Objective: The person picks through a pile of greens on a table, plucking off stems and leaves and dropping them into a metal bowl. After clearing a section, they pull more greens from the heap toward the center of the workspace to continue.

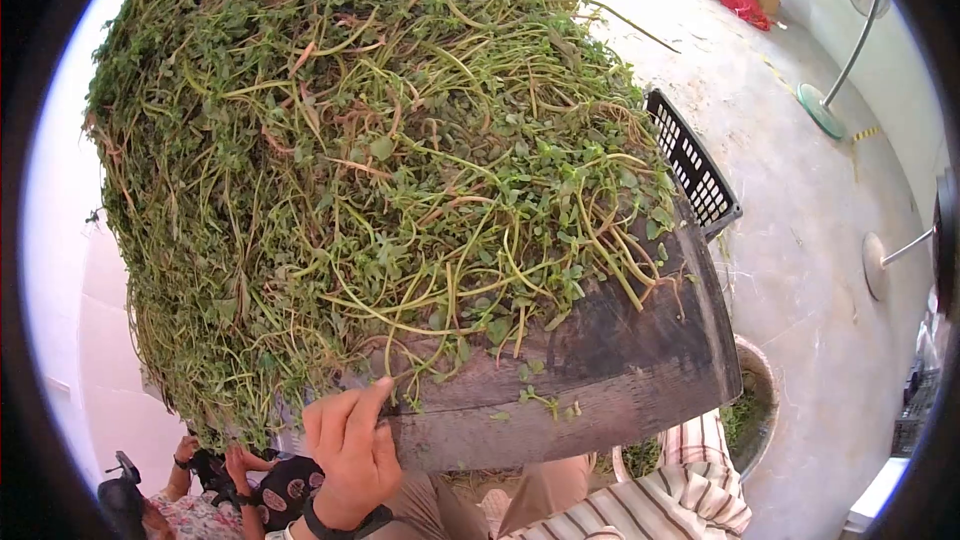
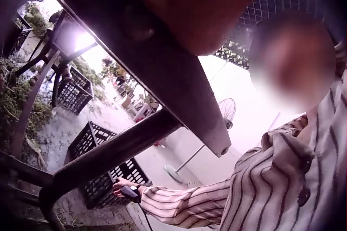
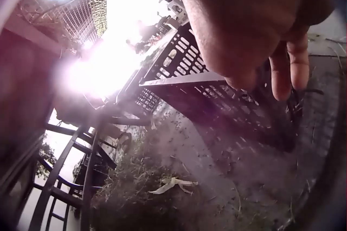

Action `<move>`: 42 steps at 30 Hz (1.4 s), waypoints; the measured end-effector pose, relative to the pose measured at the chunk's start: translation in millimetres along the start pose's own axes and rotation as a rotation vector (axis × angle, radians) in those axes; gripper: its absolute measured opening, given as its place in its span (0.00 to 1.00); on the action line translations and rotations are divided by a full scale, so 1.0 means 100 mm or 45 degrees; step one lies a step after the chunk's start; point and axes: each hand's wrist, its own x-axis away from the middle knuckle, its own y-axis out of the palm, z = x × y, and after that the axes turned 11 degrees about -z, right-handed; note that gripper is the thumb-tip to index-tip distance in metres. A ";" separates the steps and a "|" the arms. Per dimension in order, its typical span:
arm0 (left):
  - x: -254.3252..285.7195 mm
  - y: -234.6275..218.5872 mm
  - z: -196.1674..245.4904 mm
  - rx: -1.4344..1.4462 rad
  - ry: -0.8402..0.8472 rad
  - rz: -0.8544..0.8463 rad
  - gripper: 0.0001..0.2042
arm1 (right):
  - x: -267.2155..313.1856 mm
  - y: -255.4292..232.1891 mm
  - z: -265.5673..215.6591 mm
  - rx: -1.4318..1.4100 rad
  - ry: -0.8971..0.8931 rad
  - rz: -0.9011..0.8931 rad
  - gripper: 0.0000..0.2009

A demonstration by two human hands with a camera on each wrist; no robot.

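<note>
A big heap of leafy green stems covers most of a dark, worn tabletop in the head view. My left hand rests at the near edge of that top, fingertips beside the end of a loose stem. The left wrist view shows this hand large and dark above the table's underside. Low beside the table, my right hand hangs over a black plastic crate, its fingers pointing down and nothing seen between them. The left wrist view also has the right hand by that crate.
Another black crate stands past the table's right side. A round tub with greens is below the near right corner. Standing fans line the right wall. Another person sits at lower left. Loose greens litter the floor.
</note>
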 end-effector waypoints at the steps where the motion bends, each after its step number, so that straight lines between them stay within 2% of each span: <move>1: 0.00 -0.01 0.00 0.000 0.009 0.004 0.14 | 0.05 0.00 -0.01 -0.018 -0.010 0.000 0.14; 7: 0.01 0.01 -0.06 0.043 0.089 0.081 0.17 | 0.51 -0.20 -0.13 -0.188 -0.144 0.025 0.13; 12: -0.01 0.00 -0.08 0.065 0.117 0.133 0.18 | 1.31 -0.38 -0.12 -0.456 -0.312 0.029 0.13; 16: 0.00 0.05 -0.11 0.190 0.179 0.267 0.14 | 2.23 -0.93 -0.22 -0.727 -0.505 -0.079 0.12; 19: 0.04 0.06 -0.16 0.248 0.258 0.358 0.14 | 3.01 -1.49 -0.33 -0.788 -0.538 -0.180 0.10; 20: 0.05 0.07 -0.17 0.303 0.269 0.383 0.13 | 3.29 -1.70 -0.40 -0.747 -0.658 -0.094 0.09; 21: 0.08 0.08 -0.19 0.359 0.272 0.409 0.13 | 3.59 -1.94 -0.51 -0.632 -0.662 -0.017 0.07; 23: 0.18 0.10 -0.21 0.575 0.232 0.509 0.12 | 3.95 -2.26 -0.65 -0.557 -0.806 0.238 0.07; 25: 0.45 0.01 -0.18 0.684 0.200 0.538 0.11 | 4.28 -2.62 -0.91 -0.265 -0.799 0.478 0.09; 26: 0.63 -0.06 -0.16 0.772 0.213 0.561 0.11 | 4.41 -2.75 -1.08 -0.267 -0.904 0.561 0.09; 28: 1.01 -0.26 -0.20 0.858 0.148 0.482 0.10 | 4.48 -2.92 -1.35 -0.139 -1.041 0.670 0.08; 29: 1.18 -0.33 -0.28 0.813 0.114 0.555 0.11 | 4.46 -2.97 -1.49 -0.061 -1.207 0.765 0.09; 30: 1.36 -0.40 -0.36 0.768 0.074 0.625 0.11 | 4.35 -2.99 -1.59 0.011 -1.157 0.750 0.10; 32: 1.75 -0.63 -0.60 0.777 -0.040 0.612 0.11 | 4.16 -2.95 -1.67 0.089 -1.121 0.715 0.11; 36: 2.50 -1.02 -1.11 0.760 -0.237 0.709 0.11 | 3.86 -2.87 -1.82 0.286 -0.884 0.873 0.14; 37: 2.69 -1.13 -1.22 0.735 -0.338 0.674 0.11 | 3.79 -2.88 -1.81 0.396 -0.903 0.895 0.14; 39: 2.98 -1.16 -1.50 0.807 -0.417 0.671 0.11 | 3.70 -2.89 -1.80 0.446 -0.848 0.884 0.14; 42: 3.25 -1.19 -1.61 0.905 -0.519 0.635 0.12 | 3.77 -2.91 -1.86 0.501 -0.804 0.877 0.13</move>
